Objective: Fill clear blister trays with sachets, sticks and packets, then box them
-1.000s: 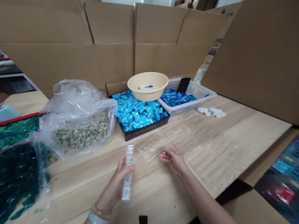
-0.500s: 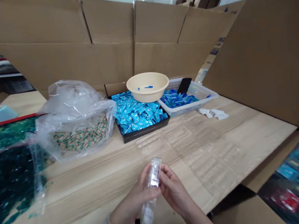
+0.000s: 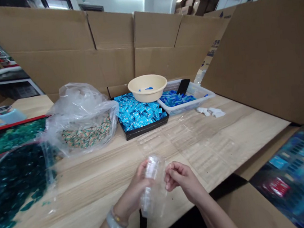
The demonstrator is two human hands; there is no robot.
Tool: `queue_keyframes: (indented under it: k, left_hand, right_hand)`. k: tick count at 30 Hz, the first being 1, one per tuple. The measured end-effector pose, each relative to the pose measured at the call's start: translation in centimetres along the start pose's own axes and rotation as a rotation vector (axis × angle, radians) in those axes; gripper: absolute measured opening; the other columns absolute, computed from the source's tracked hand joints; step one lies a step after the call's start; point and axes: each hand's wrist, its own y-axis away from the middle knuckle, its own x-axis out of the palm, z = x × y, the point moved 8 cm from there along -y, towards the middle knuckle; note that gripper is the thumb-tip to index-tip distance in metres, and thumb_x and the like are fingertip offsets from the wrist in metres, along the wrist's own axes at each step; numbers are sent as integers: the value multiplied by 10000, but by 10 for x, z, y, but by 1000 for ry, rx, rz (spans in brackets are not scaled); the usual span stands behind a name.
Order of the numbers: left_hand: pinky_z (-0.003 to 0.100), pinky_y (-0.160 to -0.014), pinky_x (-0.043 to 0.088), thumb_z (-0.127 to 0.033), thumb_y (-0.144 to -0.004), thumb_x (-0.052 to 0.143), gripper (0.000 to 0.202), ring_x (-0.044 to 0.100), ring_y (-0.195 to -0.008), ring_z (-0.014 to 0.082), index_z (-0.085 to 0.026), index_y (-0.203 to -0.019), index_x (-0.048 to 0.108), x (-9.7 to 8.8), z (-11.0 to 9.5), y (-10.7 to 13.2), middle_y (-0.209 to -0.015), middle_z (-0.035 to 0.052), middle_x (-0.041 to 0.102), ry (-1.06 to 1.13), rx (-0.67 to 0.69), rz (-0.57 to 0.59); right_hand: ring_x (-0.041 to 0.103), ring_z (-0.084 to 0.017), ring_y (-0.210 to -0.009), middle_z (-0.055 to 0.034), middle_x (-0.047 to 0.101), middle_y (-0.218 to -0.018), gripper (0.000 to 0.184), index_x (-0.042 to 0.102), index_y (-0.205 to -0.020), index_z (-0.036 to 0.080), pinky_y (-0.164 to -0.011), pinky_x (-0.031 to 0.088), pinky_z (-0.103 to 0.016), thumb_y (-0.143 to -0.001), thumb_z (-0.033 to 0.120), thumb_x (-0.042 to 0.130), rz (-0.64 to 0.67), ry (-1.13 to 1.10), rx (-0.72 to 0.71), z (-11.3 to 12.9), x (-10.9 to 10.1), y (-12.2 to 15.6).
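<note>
Clear blister strip [image 3: 153,181] in left hand [image 3: 134,190], right hand [image 3: 179,178] beside, table edge [image 3: 249,151] near

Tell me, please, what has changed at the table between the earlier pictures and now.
The right hand has let go of the clear segmented plastic strip and moved rightward, fingers curled, while the left hand keeps hold of it. The blue sachets, black tray and cream plastic basin stayed put.
</note>
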Motion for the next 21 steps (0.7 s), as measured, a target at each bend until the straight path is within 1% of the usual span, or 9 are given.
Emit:
queue_keyframes:
  k: [3,6,8,10,13,15,17,19,21]
  left_hand:
    - [354,-969,290,-308,-678,556,542,396,-1132,240,-228,-1191,400,-30,-7,9,-1240,42,430,71,-30,-122]
    - [353,-986,264,-306,-691,559,544,388,-1140,231,-243,-1204,389,-34,-8,10,-1275,25,399,47,-17,-38]
    - [366,-979,275,-321,-707,558,563,407,-1121,236,-241,-1231,367,-26,-4,8,-1269,36,409,18,-12,47]
    - [393,-967,294,-367,-708,564,606,406,-1125,258,-237,-1257,343,-19,2,7,-1297,60,381,-49,-34,69]
    - [453,-980,271,-433,-615,644,727,325,-1191,319,-222,-1256,375,-6,5,6,-1348,106,299,-294,-37,44]
    - [484,-1014,201,-446,-517,710,796,224,-1248,350,-227,-1231,433,15,3,6,-1379,115,246,-493,16,83]
    - [512,-1025,151,-458,-442,748,889,143,-1278,371,-252,-1247,430,41,7,6,-1415,110,186,-627,54,198]
    - [536,-1021,126,-484,-491,722,894,116,-1287,372,-276,-1288,373,57,14,3,-1434,100,153,-709,88,276]
    - [531,-1029,90,-462,-616,651,731,131,-1290,348,-277,-1275,396,57,20,-5,-1424,88,208,-799,162,243]
  right_hand:
    - [574,-99,-446,12,599,-543,307,500,-642,150,-416,470,-185,-609,383,697,-126,-134,28,-24,-34,0]
    - [611,-112,-525,7,607,-585,275,498,-654,156,-471,499,-189,-598,318,713,-229,-265,58,-51,-59,-15]
    - [625,-124,-561,-3,608,-599,242,497,-651,154,-498,508,-195,-614,289,695,-276,-290,74,-64,-67,-28]
    - [618,-131,-523,-6,592,-572,214,495,-656,152,-462,498,-204,-650,292,656,-344,-198,120,-70,-72,-33]
    - [551,-120,-382,28,543,-516,251,500,-753,157,-325,421,-193,-669,355,630,-445,54,107,-56,-72,-15]
    - [546,-121,-385,26,570,-603,372,484,-910,180,-302,404,-200,-653,398,642,-366,88,16,-41,-58,5]
    - [552,-118,-414,18,593,-700,483,431,-1012,213,-319,417,-211,-638,426,651,-280,12,-48,-32,-48,26]
    - [521,-101,-398,28,590,-689,496,415,-1011,222,-326,411,-209,-634,444,649,-337,-56,-53,-37,-61,45]
    - [483,-90,-374,42,571,-616,465,435,-967,212,-333,399,-206,-629,448,651,-467,-75,-25,-54,-89,59]
